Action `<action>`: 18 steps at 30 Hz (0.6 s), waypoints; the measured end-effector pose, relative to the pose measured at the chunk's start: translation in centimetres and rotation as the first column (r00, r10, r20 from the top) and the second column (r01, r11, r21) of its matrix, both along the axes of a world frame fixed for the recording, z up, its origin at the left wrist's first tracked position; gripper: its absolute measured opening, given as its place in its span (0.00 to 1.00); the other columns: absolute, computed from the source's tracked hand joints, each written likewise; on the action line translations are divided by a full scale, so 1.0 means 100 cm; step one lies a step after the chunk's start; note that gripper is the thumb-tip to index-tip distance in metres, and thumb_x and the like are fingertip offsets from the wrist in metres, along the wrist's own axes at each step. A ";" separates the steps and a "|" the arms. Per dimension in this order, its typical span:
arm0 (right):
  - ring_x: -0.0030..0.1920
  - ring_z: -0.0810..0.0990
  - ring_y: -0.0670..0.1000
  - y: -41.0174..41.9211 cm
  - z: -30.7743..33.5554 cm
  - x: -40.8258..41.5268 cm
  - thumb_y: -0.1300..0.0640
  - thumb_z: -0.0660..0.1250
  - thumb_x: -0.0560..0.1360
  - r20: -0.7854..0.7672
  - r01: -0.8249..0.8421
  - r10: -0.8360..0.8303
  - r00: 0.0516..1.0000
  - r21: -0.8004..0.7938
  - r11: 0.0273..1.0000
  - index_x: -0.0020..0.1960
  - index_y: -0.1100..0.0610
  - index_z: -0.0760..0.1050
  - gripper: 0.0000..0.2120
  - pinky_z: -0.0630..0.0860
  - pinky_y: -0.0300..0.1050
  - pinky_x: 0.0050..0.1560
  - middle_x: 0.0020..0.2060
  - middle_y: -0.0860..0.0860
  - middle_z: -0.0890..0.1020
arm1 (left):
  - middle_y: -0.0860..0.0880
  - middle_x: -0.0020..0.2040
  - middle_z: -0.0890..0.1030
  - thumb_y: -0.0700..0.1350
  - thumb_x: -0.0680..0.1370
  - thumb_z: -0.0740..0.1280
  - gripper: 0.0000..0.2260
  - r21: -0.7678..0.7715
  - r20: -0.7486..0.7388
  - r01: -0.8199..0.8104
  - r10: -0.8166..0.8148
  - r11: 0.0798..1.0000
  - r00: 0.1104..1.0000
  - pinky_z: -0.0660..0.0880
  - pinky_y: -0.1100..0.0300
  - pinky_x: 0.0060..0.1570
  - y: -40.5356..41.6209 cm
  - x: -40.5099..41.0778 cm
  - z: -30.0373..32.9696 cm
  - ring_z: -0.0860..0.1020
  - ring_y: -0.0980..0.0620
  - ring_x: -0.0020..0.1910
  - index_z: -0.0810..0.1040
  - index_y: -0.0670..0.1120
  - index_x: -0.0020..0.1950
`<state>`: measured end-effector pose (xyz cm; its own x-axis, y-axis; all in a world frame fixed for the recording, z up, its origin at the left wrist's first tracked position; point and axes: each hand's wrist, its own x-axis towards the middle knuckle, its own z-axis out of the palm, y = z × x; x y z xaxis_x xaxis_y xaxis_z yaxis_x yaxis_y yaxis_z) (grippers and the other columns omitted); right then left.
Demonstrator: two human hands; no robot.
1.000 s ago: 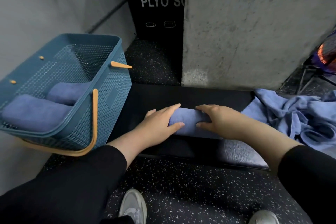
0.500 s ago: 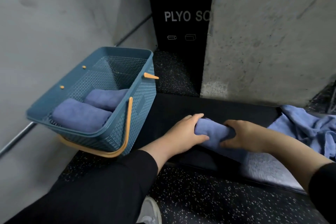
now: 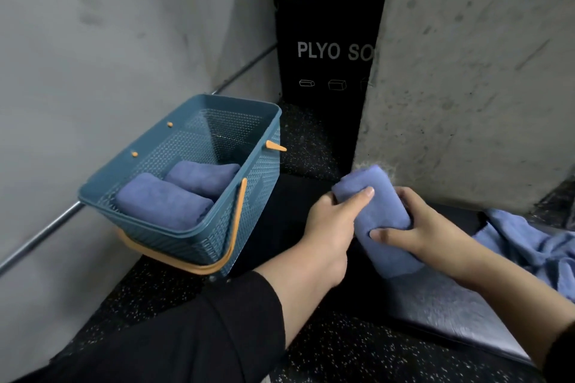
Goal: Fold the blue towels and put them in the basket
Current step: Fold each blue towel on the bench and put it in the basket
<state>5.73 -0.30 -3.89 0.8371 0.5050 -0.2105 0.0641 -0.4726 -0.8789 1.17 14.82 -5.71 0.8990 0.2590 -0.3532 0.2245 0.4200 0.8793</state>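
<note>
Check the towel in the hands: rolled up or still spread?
Rolled up. The towel is a compact bundle gripped by the left hand and right hand.

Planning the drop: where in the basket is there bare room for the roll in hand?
The basket holds two rolls packed at its near-left end. The far end, bordered by the far wall and the right wall with the orange peg, shows bare mesh floor. Both hands hold the third roll right of the basket.

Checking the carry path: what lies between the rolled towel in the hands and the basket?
Head view: only bare black mat between rolled towel and basket.
</note>
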 end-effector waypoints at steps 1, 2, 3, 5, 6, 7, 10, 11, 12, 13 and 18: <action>0.52 0.82 0.40 0.003 0.007 -0.005 0.51 0.79 0.70 -0.060 -0.001 0.004 0.998 0.053 0.999 0.65 0.45 0.71 0.27 0.78 0.39 0.53 0.53 0.43 0.84 | 0.47 0.52 0.87 0.53 0.72 0.75 0.17 0.038 0.028 -0.009 0.008 0.999 1.000 0.79 0.50 0.59 0.002 0.001 0.010 0.84 0.51 0.53 0.82 0.49 0.59; 0.56 0.83 0.44 0.006 0.015 -0.010 0.50 0.78 0.70 -0.129 0.003 0.012 0.992 0.119 0.993 0.67 0.45 0.71 0.28 0.78 0.48 0.59 0.56 0.45 0.84 | 0.48 0.50 0.87 0.51 0.73 0.74 0.14 0.080 0.052 -0.022 0.018 0.997 0.999 0.80 0.53 0.57 0.004 0.000 0.021 0.85 0.53 0.52 0.82 0.50 0.57; 0.58 0.83 0.49 0.009 0.025 -0.015 0.49 0.77 0.71 -0.195 0.011 0.026 0.980 0.186 0.982 0.67 0.47 0.72 0.27 0.76 0.55 0.62 0.57 0.48 0.84 | 0.49 0.49 0.87 0.49 0.74 0.74 0.11 0.123 0.080 -0.037 0.027 0.992 0.996 0.80 0.57 0.54 0.007 -0.002 0.031 0.85 0.55 0.50 0.82 0.51 0.56; 0.58 0.83 0.56 0.013 0.044 -0.023 0.46 0.75 0.71 -0.259 0.028 0.045 0.965 0.274 0.961 0.64 0.53 0.77 0.24 0.74 0.59 0.65 0.56 0.54 0.85 | 0.51 0.49 0.86 0.47 0.75 0.74 0.10 0.209 0.140 -0.071 0.042 0.975 0.989 0.80 0.64 0.49 0.014 -0.008 0.050 0.84 0.59 0.49 0.81 0.51 0.56; 0.57 0.83 0.57 0.016 0.053 -0.026 0.45 0.76 0.70 -0.257 0.029 0.052 0.965 0.302 0.953 0.61 0.55 0.79 0.23 0.75 0.59 0.65 0.56 0.56 0.85 | 0.53 0.50 0.86 0.47 0.75 0.74 0.11 0.257 0.173 -0.094 0.050 0.962 0.984 0.79 0.65 0.49 0.019 -0.013 0.062 0.83 0.61 0.49 0.80 0.51 0.57; 0.57 0.84 0.58 0.020 0.063 -0.029 0.45 0.75 0.71 -0.246 0.026 0.056 0.968 0.318 0.948 0.58 0.55 0.82 0.20 0.77 0.58 0.63 0.55 0.57 0.85 | 0.55 0.51 0.85 0.47 0.74 0.75 0.14 0.309 0.213 -0.118 0.052 0.944 0.976 0.79 0.66 0.49 0.025 -0.019 0.072 0.82 0.63 0.50 0.79 0.53 0.58; 0.53 0.85 0.58 0.039 0.097 -0.034 0.52 0.68 0.72 -0.188 -0.011 0.081 0.979 0.347 0.938 0.52 0.52 0.85 0.12 0.82 0.51 0.52 0.52 0.58 0.86 | 0.61 0.53 0.82 0.49 0.73 0.76 0.21 0.437 0.324 -0.209 0.063 0.875 0.944 0.77 0.70 0.51 0.049 -0.039 0.104 0.79 0.69 0.52 0.75 0.57 0.64; 0.52 0.85 0.59 0.048 0.110 -0.035 0.52 0.68 0.70 -0.156 -0.044 0.101 0.983 0.333 0.942 0.52 0.51 0.84 0.12 0.82 0.50 0.51 0.52 0.58 0.86 | 0.61 0.54 0.81 0.50 0.73 0.76 0.22 0.453 0.361 -0.234 0.063 0.860 0.930 0.77 0.70 0.52 0.060 -0.045 0.113 0.78 0.69 0.53 0.74 0.57 0.65; 0.51 0.86 0.59 0.057 0.122 -0.034 0.52 0.69 0.68 -0.113 -0.080 0.121 0.986 0.317 0.945 0.52 0.51 0.84 0.13 0.83 0.51 0.50 0.51 0.58 0.86 | 0.60 0.55 0.81 0.51 0.74 0.76 0.23 0.459 0.400 -0.255 0.059 0.851 0.915 0.78 0.68 0.53 0.071 -0.052 0.123 0.79 0.68 0.54 0.74 0.57 0.67; 0.51 0.86 0.59 0.069 0.135 -0.032 0.52 0.70 0.66 -0.064 -0.108 0.134 0.989 0.305 0.946 0.52 0.51 0.84 0.14 0.83 0.51 0.50 0.51 0.58 0.86 | 0.58 0.55 0.82 0.53 0.74 0.75 0.23 0.472 0.446 -0.297 0.065 0.830 0.893 0.78 0.65 0.54 0.085 -0.057 0.131 0.80 0.65 0.54 0.74 0.56 0.67; 0.52 0.85 0.57 0.142 0.186 -0.007 0.51 0.72 0.71 0.224 -0.258 0.228 0.947 0.113 0.960 0.52 0.56 0.82 0.13 0.81 0.58 0.57 0.48 0.55 0.86 | 0.58 0.45 0.82 0.49 0.80 0.69 0.07 0.578 0.607 -0.646 0.267 0.499 0.749 0.74 0.69 0.49 0.181 -0.090 0.138 0.80 0.62 0.47 0.78 0.53 0.58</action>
